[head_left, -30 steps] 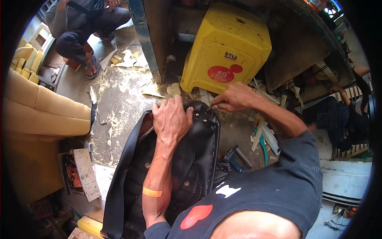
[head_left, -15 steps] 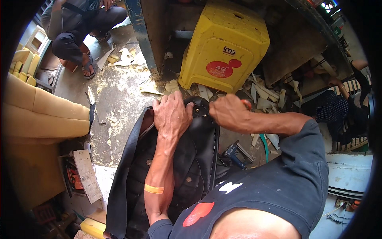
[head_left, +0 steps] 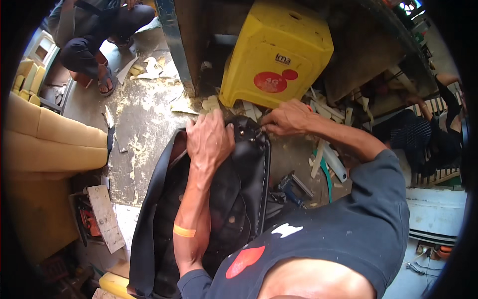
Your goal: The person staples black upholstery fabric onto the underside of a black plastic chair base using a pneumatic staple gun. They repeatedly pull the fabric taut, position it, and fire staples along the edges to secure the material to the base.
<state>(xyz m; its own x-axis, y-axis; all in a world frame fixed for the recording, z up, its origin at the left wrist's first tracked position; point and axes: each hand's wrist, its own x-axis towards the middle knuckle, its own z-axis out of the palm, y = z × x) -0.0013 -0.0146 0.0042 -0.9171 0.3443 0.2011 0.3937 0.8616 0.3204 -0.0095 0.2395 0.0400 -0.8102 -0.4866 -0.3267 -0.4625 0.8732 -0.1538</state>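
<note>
1 left hand [head_left: 208, 139] clasped over smooth, leathery black cover [head_left: 252, 164], right hand [head_left: 287, 118] around red-ended tool [head_left: 310, 108]

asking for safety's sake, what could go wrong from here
The right hand might slip at the studded corner and strike the left hand, which is close by. The blue tool lying beside the black cover could get knocked by the right arm.
</note>
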